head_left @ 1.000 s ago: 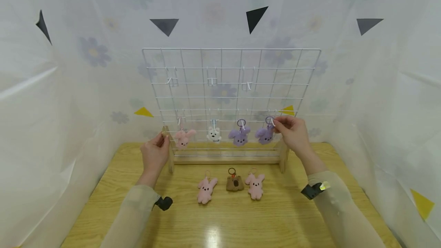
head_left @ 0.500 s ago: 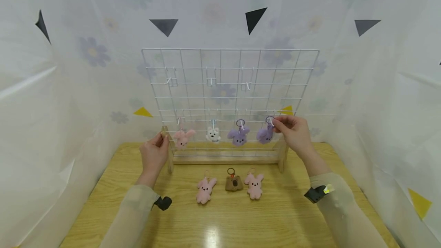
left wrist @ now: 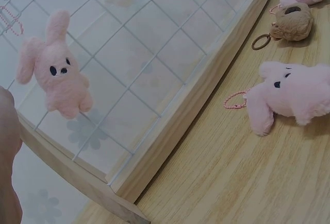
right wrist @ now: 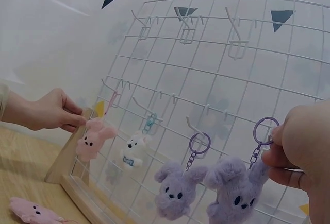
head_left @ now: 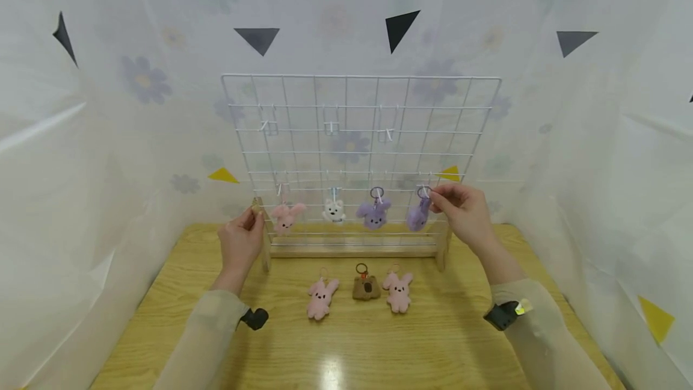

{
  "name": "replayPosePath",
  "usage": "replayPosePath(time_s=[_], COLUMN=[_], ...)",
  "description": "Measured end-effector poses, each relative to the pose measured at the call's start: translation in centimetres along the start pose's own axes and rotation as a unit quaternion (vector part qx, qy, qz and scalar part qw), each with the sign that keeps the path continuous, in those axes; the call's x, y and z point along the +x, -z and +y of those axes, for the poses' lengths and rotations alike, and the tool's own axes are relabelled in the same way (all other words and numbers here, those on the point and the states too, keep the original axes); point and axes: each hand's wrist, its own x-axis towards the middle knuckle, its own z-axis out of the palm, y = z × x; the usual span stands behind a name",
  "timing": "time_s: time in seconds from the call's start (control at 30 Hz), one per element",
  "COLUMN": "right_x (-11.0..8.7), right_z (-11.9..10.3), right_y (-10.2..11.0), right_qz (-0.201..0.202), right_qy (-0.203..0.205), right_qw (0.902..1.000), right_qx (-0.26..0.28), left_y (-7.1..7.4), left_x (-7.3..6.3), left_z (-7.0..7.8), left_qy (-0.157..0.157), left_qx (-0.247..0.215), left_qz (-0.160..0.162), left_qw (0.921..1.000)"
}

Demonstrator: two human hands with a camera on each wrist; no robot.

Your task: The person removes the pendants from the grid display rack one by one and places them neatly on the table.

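Purple plush keychain [head_left: 417,216], right of frame centre, ring [right wrist: 254,130] pinched in right hand [head_left: 464,209], wooden post [right wrist: 67,153] pinched in left hand [head_left: 240,244]: best eased gently along the white hook [head_left: 424,189], though seating hard to judge.

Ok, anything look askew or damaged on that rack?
Slightly: the rightmost purple bunny hangs turned sideways, its ring pinched by the right hand, while the other purple bunny faces forward. I see no damage.

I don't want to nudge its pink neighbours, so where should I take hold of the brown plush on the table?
Probably by its ring, pinched from above: it sticks out toward the wire rack, while the brown plush lies close beside the right-hand pink bunny.
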Motion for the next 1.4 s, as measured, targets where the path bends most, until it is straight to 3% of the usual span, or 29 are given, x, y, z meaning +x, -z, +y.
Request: replayPosePath(time_s=[0.5,1.17,1.4], right_x=[-1.3,-4.3,-5.5], right_z=[-0.6,-1.1,-1.0], right_y=[0.5,0.5,0.3], right_qz=[-0.003,-0.021,-0.033], right_qy=[0.007,0.012,0.007], right_qw=[1.0000,0.9997,0.9994], right_qx=[-0.004,0.003,0.010], left_y=[-0.1,-0.1,-0.2], left_x=[0.1,0.0,0.1], left_z=[-0.1,0.1,-0.1], left_qy=[0.002,0.020,0.014], left_qx=[-0.008,-0.005,0.003], left_qz=[0.002,-0.007,-0.002], left_qw=[1.0000,0.9998,0.9999])
